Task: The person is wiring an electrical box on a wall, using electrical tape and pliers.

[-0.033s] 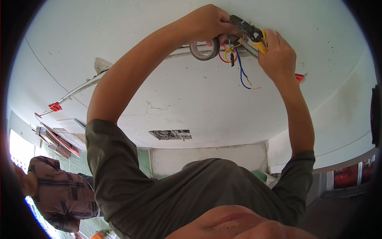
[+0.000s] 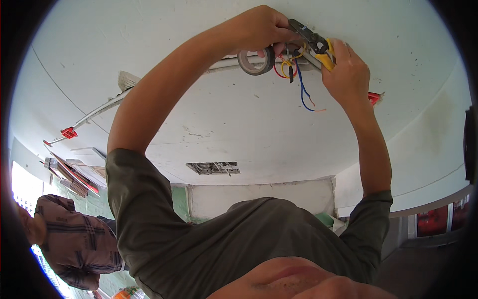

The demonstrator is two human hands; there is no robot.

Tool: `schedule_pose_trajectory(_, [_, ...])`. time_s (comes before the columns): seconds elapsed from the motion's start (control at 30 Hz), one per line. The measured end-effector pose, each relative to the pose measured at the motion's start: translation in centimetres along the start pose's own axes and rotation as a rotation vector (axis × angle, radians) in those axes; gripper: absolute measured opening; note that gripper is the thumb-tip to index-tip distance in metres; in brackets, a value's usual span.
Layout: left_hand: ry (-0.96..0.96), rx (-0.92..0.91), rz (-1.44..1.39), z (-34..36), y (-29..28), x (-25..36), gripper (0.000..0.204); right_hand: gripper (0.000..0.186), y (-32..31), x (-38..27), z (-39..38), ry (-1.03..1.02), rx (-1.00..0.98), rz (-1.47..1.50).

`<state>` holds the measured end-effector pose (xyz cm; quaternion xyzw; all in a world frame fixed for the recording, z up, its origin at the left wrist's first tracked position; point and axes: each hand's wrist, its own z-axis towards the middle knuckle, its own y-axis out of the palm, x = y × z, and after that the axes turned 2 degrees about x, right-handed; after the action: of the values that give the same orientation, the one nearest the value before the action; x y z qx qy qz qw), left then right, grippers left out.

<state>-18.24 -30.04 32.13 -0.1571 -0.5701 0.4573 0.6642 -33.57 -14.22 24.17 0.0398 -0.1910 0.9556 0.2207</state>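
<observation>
Both arms are raised to a white ceiling, where several wires hang. My left hand (image 2: 266,30) is closed, with a roll of dark tape (image 2: 269,61) held at its fingers, one fingertip showing through the ring. Its thumb and forefinger meet by the plier jaws; what they pinch there is hidden. My right hand (image 2: 347,67) grips wire-stripping pliers (image 2: 314,40) with yellow handles and a dark head angled toward my left hand. Just below the pliers, a blue wire (image 2: 302,89) splits into two ends with bare copper. Looped yellow wire (image 2: 285,70) and red wire (image 2: 277,74) hang beside it.
A pale conduit (image 2: 102,108) with red fittings (image 2: 68,133) runs along the ceiling at left. A rectangular opening (image 2: 213,168) shows loose wires inside. Another person in a checked shirt (image 2: 74,239) stands at lower left, near stacked boards (image 2: 72,177).
My right hand and forearm have shifted very slightly left. The grip on the pliers and tape is the same.
</observation>
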Motion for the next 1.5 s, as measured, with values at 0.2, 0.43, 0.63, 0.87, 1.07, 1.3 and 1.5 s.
schedule_pose_trajectory(0.2, [0.046,-0.188,-0.091,-0.2,-1.0,1.1,0.035,0.027,-1.2,-1.3,0.0,0.417,-0.323,0.476])
schedule_pose_trajectory(0.43, [-0.055,-0.074,-0.110,0.7,0.7,0.8,0.046,0.022,-1.4,-1.1,-0.3,0.623,-0.469,0.860])
schedule_pose_trajectory(0.63, [0.078,0.092,-0.122,1.1,2.0,-0.2,0.052,0.024,-1.1,-1.4,-0.8,0.718,-0.435,0.894])
schedule_pose_trajectory(0.87, [0.029,-0.015,0.048,-0.1,-0.8,1.7,0.045,0.038,-7.7,6.2,3.0,0.518,0.373,0.735])
schedule_pose_trajectory(1.07, [0.121,0.038,0.061,-2.2,-2.0,-0.1,0.031,0.064,-8.5,7.0,-8.0,0.599,-0.268,1.242])
schedule_pose_trajectory(1.3, [0.000,0.075,-0.327,-10.3,-1.9,-4.2,0.027,0.075,-9.7,4.4,-33.5,1.591,-0.540,1.571])
schedule_pose_trajectory(1.5, [-0.672,0.142,-1.558,-17.8,13.7,-18.0,0.023,0.072,-13.1,3.8,-55.4,0.907,-1.242,0.128])
